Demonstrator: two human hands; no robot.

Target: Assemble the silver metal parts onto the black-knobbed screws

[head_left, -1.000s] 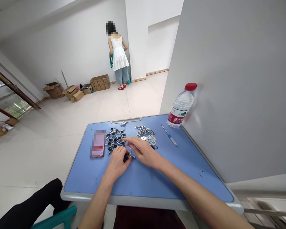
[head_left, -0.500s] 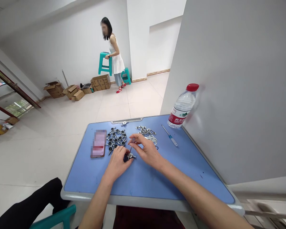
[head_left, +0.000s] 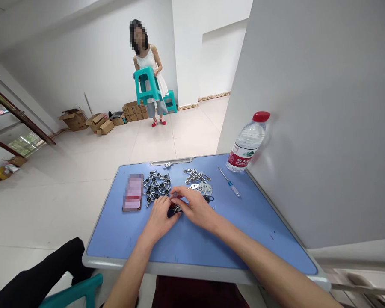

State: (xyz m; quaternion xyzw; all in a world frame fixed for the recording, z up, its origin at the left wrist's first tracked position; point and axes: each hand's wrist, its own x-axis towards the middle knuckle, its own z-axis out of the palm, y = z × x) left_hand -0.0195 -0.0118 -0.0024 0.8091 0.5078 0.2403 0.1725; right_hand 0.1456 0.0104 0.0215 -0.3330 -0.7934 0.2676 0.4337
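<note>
My left hand point(head_left: 160, 216) is closed around a small metal fitting point(head_left: 177, 208), pressed against the blue table top. My fingers hide much of the fitting. Directly above it, my right hand point(head_left: 192, 205) pinches a small screwdriver point(head_left: 175, 195) with a clear, reddish handle, its tip hidden low between both hands. Beyond my left hand lie several metal fittings with round black parts point(head_left: 157, 186). Past my right hand are flat metal plates point(head_left: 205, 187), long metal links point(head_left: 195, 175) and black rings point(head_left: 209, 199).
A phone point(head_left: 133, 192) lies at the left of the blue table point(head_left: 211, 248). On the right are another screwdriver point(head_left: 229, 182) and a water bottle point(head_left: 247, 143) beside a grey panel point(head_left: 324, 128). A lone fitting point(head_left: 167, 165) sits at the far edge. Beyond, a person point(head_left: 149, 64) carries a green stool point(head_left: 146, 85).
My right hand has come down and slightly left, closer to the left hand, with the screwdriver lower over the fitting. The person in the background has turned toward the table with the stool.
</note>
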